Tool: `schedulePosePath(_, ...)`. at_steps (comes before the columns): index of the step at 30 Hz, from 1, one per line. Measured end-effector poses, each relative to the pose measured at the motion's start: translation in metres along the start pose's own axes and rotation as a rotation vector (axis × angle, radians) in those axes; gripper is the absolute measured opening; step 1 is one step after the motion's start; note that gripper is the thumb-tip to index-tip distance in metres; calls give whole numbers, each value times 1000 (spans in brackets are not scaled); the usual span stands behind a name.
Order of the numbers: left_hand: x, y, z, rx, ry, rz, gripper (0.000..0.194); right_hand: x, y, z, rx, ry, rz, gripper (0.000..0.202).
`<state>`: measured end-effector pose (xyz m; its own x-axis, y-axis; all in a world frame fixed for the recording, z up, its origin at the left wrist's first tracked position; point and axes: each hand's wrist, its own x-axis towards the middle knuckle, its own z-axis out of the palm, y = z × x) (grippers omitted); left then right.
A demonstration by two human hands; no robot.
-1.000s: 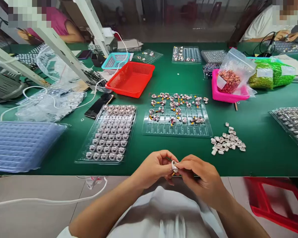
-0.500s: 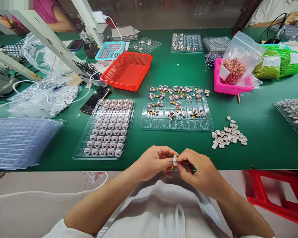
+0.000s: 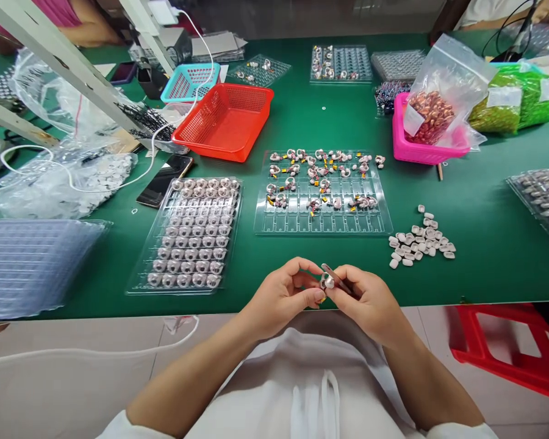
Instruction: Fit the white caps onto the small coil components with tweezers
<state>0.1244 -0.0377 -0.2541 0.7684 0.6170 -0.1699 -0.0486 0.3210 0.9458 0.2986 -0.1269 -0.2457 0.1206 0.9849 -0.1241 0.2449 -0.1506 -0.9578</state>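
Note:
Over the table's front edge, my left hand (image 3: 281, 299) is closed, pinching a small shiny white housing (image 3: 328, 281) with a bit of yellow below it. My right hand (image 3: 366, 299) is closed around tweezers (image 3: 337, 278), their tip slanting up to the left beside the housing; its fingertips also touch the housing. Beyond my hands lies a clear tray (image 3: 274, 227) with small wired white parts. To the left is another clear tray (image 3: 139, 281) filled with rows of shiny shells. A pile of small white caps (image 3: 421, 242) lies to the right.
A red basket (image 3: 224, 146), a blue basket (image 3: 176, 91) and a phone (image 3: 165, 182) stand back left. Stacked clear trays (image 3: 36, 262) sit far left. A pink basket (image 3: 432, 153) holds a bag of copper-coloured parts. A red stool (image 3: 507, 366) is below right. Other people sit across the table.
The tweezers have swung from level to a slant with the tip up. The housing has turned in my fingers. The whole view has shifted slightly.

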Motion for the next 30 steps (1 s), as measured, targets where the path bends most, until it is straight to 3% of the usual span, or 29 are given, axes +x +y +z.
schedulePosePath(11,3,-1,-10,-2,-75,14,15,5,4,-2,162,-103,24,22)
schedulePosePath(16,-1,-1,-7,295,9,160,9,7,6,5,292,-50,45,27)
schedulePosePath(20,-4,1,-7,547,57,265,10,8,7,9,263,-15,40,28)
schedulePosePath(30,-6,2,-5,730,121,349,13,7,6,8,192,-7,26,29)
